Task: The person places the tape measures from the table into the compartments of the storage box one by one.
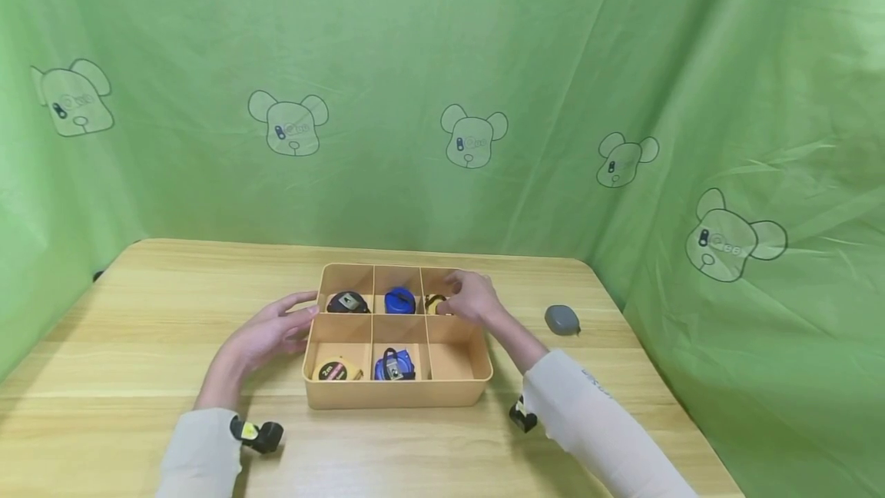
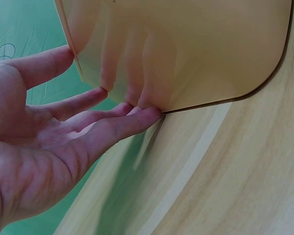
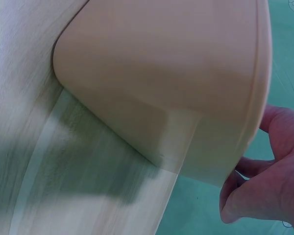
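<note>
An orange-tan divided box [image 1: 397, 394] stands on the table. My left hand [image 1: 273, 329] touches its left wall with extended fingers [image 2: 122, 125], the thumb near the rim. My right hand [image 1: 473, 298] reaches over the back right compartment, beside a yellow-and-black tape measure [image 1: 434, 303]; the box wall hides part of this hand [image 3: 284, 171] in the right wrist view. A dark tape measure [image 1: 348, 302] lies back left, a blue one [image 1: 399, 300] back middle. In front are a yellow tape measure [image 1: 336, 370] at left and a blue tape measure [image 1: 395, 365] with a black strap in the middle.
A grey rounded tape measure [image 1: 562, 320] lies on the wooden table [image 1: 173, 306], right of the box. Green curtains [image 1: 387, 190] with bear-head prints hang behind and along both sides. Black wrist cameras sit at both sleeves.
</note>
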Motion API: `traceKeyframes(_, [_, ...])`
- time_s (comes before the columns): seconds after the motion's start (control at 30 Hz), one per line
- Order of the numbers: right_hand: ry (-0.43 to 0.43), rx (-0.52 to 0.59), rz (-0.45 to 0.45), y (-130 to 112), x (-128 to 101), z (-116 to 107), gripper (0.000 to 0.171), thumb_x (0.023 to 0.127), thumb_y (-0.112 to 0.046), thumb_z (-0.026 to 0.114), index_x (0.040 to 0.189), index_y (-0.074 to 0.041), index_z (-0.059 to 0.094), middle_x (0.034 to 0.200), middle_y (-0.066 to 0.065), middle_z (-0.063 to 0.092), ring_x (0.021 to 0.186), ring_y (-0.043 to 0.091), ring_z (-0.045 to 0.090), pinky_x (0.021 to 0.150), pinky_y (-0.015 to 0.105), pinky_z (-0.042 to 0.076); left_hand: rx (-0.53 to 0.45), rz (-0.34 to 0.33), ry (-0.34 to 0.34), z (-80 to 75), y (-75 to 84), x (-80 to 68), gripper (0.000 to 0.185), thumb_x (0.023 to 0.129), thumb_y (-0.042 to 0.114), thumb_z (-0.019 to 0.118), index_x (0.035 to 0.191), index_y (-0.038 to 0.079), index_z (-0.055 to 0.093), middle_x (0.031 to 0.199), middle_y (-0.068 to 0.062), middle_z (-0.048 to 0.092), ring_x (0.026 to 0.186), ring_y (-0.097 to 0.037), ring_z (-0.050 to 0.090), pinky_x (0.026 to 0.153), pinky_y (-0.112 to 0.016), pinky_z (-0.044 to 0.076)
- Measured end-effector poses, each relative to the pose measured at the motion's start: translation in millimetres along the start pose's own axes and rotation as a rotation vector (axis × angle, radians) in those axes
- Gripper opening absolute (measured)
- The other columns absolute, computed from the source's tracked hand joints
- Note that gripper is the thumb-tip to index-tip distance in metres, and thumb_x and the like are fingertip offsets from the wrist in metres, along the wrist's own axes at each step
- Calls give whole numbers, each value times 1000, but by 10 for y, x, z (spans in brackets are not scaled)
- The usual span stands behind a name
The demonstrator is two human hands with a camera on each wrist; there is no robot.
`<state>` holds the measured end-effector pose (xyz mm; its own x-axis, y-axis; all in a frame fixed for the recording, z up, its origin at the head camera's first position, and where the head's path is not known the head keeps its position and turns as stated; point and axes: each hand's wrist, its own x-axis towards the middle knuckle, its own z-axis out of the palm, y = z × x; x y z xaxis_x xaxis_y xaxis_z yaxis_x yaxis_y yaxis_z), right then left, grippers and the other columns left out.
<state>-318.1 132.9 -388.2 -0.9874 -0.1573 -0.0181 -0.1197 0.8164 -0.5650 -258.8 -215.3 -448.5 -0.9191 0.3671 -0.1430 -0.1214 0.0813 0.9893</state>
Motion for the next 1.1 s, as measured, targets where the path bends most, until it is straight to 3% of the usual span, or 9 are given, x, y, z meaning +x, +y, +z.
traceKeyframes(1.1, [3, 113, -39, 118, -76, -50, 63, 77, -16, 84, 134, -1, 62, 127, 22, 67, 116, 36, 64, 102, 50, 54, 11, 13, -14, 10, -17, 9, 74, 106, 34, 51, 162, 5, 13, 158, -28, 36, 147, -49, 33, 120, -59, 34])
